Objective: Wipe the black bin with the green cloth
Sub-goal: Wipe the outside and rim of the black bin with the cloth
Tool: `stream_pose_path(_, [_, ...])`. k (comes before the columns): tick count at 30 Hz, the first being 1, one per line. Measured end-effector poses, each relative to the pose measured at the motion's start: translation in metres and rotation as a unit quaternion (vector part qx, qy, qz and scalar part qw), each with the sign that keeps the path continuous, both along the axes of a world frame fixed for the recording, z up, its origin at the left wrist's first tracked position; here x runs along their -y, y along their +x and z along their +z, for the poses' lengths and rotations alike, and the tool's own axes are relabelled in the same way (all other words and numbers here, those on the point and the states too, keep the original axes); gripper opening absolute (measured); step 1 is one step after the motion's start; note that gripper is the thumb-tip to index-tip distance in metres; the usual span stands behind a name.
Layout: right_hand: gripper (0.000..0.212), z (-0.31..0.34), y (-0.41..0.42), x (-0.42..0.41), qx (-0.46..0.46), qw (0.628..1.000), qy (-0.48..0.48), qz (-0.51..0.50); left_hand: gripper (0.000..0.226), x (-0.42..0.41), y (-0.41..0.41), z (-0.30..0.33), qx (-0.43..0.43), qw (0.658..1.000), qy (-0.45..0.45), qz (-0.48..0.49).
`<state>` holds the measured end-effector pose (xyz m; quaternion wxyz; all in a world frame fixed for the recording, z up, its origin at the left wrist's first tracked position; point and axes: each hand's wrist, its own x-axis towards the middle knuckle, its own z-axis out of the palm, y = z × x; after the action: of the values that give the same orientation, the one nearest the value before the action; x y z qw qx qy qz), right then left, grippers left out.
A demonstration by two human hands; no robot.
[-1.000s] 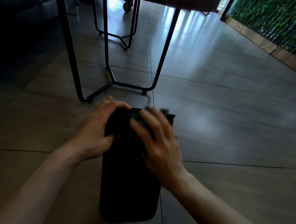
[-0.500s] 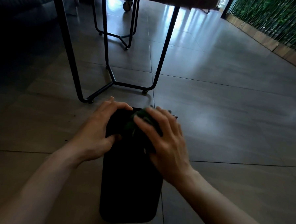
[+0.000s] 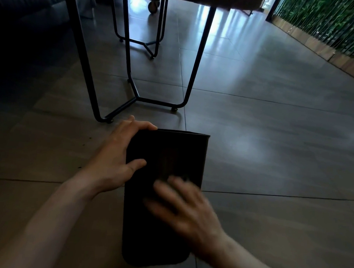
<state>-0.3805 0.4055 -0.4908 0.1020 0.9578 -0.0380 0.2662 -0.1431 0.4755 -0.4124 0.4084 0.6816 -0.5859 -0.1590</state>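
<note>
Tiled floor | left hand grips bin edge | right hand blurred, fingers spread flat on bin; cloth hidden

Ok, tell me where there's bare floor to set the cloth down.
Bare tiles lie right of the black bin, out toward the plant wall. Left of the left hand is bare too. Beyond the bin's rim it is crowded by table legs.

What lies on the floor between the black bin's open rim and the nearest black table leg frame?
Bare tile floor only, in the head view, between black bin and table leg frame.
</note>
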Motion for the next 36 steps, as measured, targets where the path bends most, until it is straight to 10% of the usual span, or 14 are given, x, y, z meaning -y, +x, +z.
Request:
stream_pose_path(6, [0.053, 0.045, 0.04, 0.026, 0.098, 0.983, 0.081, -0.134, 0.059, 0.001, 0.001, 0.0, -0.004, 1.0, -0.027, -0.009])
stream_pose_path(14, [0.033, -0.041, -0.028, -0.026, -0.136, 0.977, -0.147, 0.072, 0.075, -0.001, 0.0, -0.005, 0.032, 0.999, -0.014, -0.006])
stream_pose_path(22, [0.047, 0.049, 0.036, 0.024, 0.08, 0.988, 0.059, -0.121, 0.07, -0.001, -0.003, 0.001, 0.054, 0.998, -0.042, -0.013])
stream_pose_path(32, [0.031, -0.025, -0.02, -0.012, -0.096, 0.989, -0.103, 0.046, 0.078, -0.005, -0.008, 0.003, 0.111, 0.993, -0.038, -0.004])
stream_pose_path(36, [0.039, 0.004, -0.006, 0.008, -0.017, 1.0, -0.016, 0.001, 0.073, -0.005, -0.005, 0.002, 0.107, 0.994, -0.037, 0.012])
